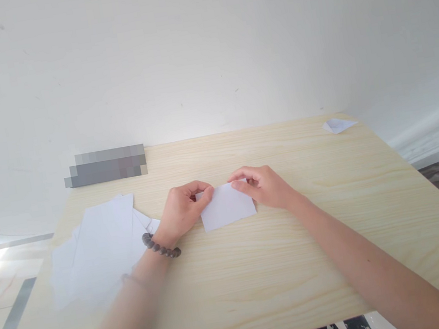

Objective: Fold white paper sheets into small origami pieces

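Observation:
A small white rectangle of paper (227,206) is between my hands, at the middle of the wooden table. My left hand (186,206) pinches its upper left corner, thumb on the near face and fingers behind. At the upper right corner, my right hand (263,186) grips the same paper between thumb and fingers. Its top edge runs between the two thumbs, and the lower edge slants up a little to the right. A dark beaded bracelet (161,246) circles my left wrist.
Loose white sheets (104,245) lie overlapping at the table's left. A folded paper piece (339,125) rests at the far right corner. A blurred-out grey object (108,167) stands at the back left. The pale wooden table (239,284) meets a white wall (200,50).

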`<state>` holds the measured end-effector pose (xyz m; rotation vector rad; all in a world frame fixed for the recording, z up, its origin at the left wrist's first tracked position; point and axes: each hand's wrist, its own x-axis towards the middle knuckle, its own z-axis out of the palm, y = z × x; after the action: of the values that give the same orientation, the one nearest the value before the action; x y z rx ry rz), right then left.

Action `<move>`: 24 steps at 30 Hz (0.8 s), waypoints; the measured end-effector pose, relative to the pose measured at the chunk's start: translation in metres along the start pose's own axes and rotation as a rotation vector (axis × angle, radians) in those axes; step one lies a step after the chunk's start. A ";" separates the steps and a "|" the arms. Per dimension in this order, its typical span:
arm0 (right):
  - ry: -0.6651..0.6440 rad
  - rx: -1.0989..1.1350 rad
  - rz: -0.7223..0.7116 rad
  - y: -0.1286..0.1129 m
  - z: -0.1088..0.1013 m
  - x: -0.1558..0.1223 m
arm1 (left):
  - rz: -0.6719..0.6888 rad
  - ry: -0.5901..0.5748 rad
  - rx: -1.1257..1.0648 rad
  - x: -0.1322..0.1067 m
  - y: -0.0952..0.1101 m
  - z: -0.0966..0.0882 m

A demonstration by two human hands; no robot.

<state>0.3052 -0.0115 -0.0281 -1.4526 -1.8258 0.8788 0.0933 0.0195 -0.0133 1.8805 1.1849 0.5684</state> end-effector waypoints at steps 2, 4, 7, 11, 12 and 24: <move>0.006 -0.023 -0.015 0.000 0.002 0.000 | -0.010 -0.002 0.004 0.000 0.000 -0.001; 0.033 -0.024 -0.013 0.002 0.001 0.001 | -0.030 -0.018 -0.021 0.000 0.000 -0.001; 0.053 -0.040 -0.010 0.007 -0.007 0.003 | -0.059 -0.046 -0.077 0.001 -0.001 -0.002; 0.103 -0.072 -0.013 0.016 -0.021 0.003 | -0.092 -0.048 -0.156 0.003 -0.005 -0.004; 0.140 -0.080 -0.007 0.018 -0.024 0.003 | -0.097 -0.046 -0.177 0.003 -0.005 -0.004; 0.106 -0.120 0.038 0.014 -0.003 0.005 | 0.343 0.005 0.265 0.001 -0.006 0.008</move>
<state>0.3140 -0.0038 -0.0372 -1.5817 -1.8040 0.7067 0.0962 0.0189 -0.0227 2.3344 0.9830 0.6232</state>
